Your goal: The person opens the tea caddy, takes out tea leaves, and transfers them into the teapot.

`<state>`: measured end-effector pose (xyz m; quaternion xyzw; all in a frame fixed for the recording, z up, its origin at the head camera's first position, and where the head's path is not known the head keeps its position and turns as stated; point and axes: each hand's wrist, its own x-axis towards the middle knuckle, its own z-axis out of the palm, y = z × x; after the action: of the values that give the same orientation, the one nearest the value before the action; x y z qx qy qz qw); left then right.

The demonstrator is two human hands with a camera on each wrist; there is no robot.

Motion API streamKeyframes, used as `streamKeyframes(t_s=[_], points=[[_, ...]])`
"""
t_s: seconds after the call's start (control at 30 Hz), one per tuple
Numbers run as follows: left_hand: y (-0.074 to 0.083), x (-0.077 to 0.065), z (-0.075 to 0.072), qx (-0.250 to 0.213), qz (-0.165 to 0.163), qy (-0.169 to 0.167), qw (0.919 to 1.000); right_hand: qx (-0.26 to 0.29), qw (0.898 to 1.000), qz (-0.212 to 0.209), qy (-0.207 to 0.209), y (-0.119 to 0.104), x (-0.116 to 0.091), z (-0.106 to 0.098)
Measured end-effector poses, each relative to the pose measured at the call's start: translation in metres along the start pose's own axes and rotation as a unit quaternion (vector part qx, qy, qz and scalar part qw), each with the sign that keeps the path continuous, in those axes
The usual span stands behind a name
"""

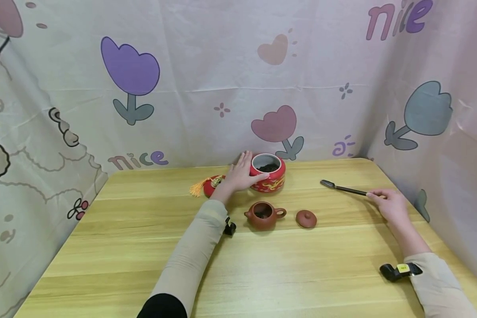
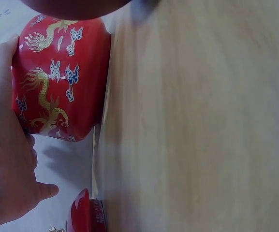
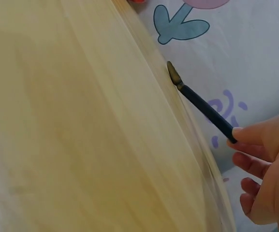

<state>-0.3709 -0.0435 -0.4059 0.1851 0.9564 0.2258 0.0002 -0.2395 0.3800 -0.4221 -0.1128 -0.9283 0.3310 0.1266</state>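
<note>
My left hand (image 1: 240, 174) holds the left side of a red lidless jar (image 1: 268, 184), its thumb across the near side just below the rim. Gold dragons decorate the jar, seen close up in the left wrist view, and dark loose leaves (image 1: 268, 168) lie inside it. On the right, my right hand (image 1: 389, 204) pinches the handle end of a slim black tea scoop (image 1: 350, 190) between thumb and fingers. The scoop's small head points left, toward the jar. Nearer to me, a brown clay teapot (image 1: 262, 223) stands uncovered with something dark inside.
The teapot's round lid (image 1: 306, 219) lies on the wooden table (image 1: 302, 274) right of the teapot. Behind my left wrist sits a red jar lid (image 1: 209, 187) with a yellow tassel (image 1: 197, 189), partly hidden. A patterned curtain (image 1: 206, 66) hangs along the table's back and sides.
</note>
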Motion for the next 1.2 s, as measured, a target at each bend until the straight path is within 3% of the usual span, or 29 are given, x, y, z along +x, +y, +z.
streamKeyframes(t_s=[0.4, 0.7, 0.93, 1.2], points=[[-0.002, 0.001, 0.001, -0.013, 0.0, 0.0, 0.9999, -0.071, 0.995, -0.043, -0.056, 0.006, 0.001, -0.001], [-0.002, -0.001, -0.002, -0.026, 0.003, -0.007, 0.9996, -0.083, 0.992, -0.03, -0.085, 0.01, 0.0, 0.004], [-0.002, -0.001, -0.003, -0.018, 0.003, 0.002, 0.9998, -0.102, 0.991, -0.024, -0.085, 0.002, -0.002, 0.003], [0.002, -0.004, -0.008, 0.007, 0.023, 0.025, 0.9994, -0.121, 0.989, -0.046, -0.076, -0.011, -0.004, 0.0]])
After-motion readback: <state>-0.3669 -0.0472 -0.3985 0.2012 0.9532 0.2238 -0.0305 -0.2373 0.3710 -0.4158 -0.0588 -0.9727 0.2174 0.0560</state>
